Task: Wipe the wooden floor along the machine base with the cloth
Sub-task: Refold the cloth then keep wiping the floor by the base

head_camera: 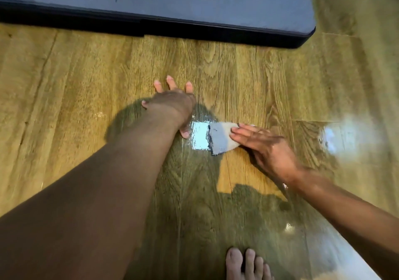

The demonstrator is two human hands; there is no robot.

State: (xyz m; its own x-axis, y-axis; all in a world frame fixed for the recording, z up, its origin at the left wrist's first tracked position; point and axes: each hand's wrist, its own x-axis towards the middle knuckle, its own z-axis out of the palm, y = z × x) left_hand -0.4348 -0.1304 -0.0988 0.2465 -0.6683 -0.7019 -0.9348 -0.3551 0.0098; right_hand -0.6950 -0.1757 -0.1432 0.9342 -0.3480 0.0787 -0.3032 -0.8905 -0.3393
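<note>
Nearest, one bare foot (pixel 248 264) at bottom edge, three toes showing. Two hands on glossy brown wood-plank floor (pixel 75 81). Right hand (pixel 265 148) flat, fingers straight, pressing one small grey-white folded cloth (pixel 219 138) to floor; wet shiny patch (pixel 199 136) just left of cloth. Left hand (pixel 172 105) empty, fingers spread wide, planted on floor beside patch. Farthest, one grey machine base with black rim (pixel 194 5), well apart from cloth.

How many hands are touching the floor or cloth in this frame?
2. The left hand is planted flat on the wooden floor, fingers spread. The right hand presses the cloth down just beside it.
</note>
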